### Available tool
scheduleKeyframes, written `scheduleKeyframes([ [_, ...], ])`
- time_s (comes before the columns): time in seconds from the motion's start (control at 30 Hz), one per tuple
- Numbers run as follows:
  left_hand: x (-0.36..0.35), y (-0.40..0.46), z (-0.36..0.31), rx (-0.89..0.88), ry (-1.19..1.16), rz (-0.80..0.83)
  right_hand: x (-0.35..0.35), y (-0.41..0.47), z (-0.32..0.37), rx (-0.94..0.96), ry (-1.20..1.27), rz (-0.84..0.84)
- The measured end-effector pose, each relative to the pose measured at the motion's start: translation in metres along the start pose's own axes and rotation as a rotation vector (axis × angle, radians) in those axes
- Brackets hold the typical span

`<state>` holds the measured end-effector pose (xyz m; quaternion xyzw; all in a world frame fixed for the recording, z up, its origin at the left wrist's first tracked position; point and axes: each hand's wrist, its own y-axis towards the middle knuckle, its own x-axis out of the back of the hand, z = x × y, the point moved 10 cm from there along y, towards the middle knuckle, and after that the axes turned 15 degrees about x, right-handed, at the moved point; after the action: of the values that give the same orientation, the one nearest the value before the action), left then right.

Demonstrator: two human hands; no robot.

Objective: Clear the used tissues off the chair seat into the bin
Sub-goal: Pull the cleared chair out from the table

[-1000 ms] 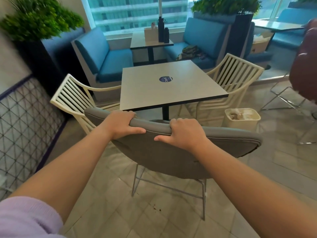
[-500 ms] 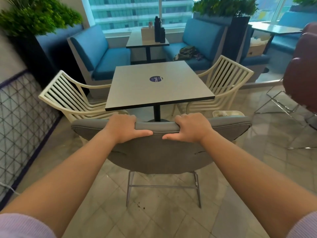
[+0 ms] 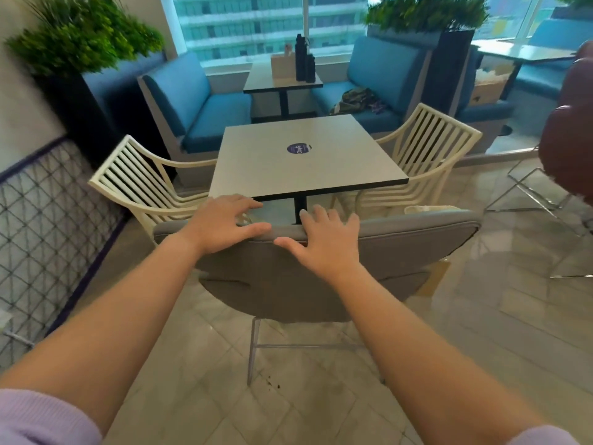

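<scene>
While I stand behind the grey chair [image 3: 321, 271], my left hand [image 3: 221, 224] and right hand [image 3: 324, 242] rest on the top edge of its backrest, fingers spread and loosened, gripping nothing. Its seat is hidden from me, so any tissues there are out of sight. Just past the backrest's right end, the bin [image 3: 426, 209] shows only its pale rim, beside the tabletop [image 3: 301, 162].
</scene>
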<state>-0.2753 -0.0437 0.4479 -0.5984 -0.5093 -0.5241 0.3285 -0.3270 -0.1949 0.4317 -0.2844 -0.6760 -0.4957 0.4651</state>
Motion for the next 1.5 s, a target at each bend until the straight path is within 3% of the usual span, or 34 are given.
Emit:
scheduleKeyframes([
  [0.07, -0.008, -0.002, 0.022, 0.078, 0.102, 0.011, 0.003, 0.0, 0.002, -0.088, -0.046, -0.084],
  [0.2, -0.008, -0.006, 0.023, 0.092, 0.174, -0.178, 0.008, 0.001, -0.005, -0.051, -0.076, -0.226],
  [0.47, -0.014, 0.002, 0.022, 0.124, 0.146, -0.179, 0.011, 0.004, -0.008, 0.047, -0.062, -0.319],
  [0.93, -0.023, 0.009, -0.029, 0.22, 0.172, -0.208, 0.014, -0.004, -0.063, 0.14, -0.033, -0.333],
  [1.2, -0.028, 0.014, -0.051, 0.263, 0.151, -0.252, 0.01, -0.004, -0.09, 0.231, 0.091, -0.221],
  [1.37, -0.032, 0.015, -0.094, 0.131, 0.122, -0.329, 0.019, -0.017, -0.13, 0.044, -0.03, -0.296],
  [1.5, -0.027, 0.02, -0.096, 0.121, 0.168, -0.382, 0.011, -0.011, -0.136, 0.058, -0.054, -0.305],
])
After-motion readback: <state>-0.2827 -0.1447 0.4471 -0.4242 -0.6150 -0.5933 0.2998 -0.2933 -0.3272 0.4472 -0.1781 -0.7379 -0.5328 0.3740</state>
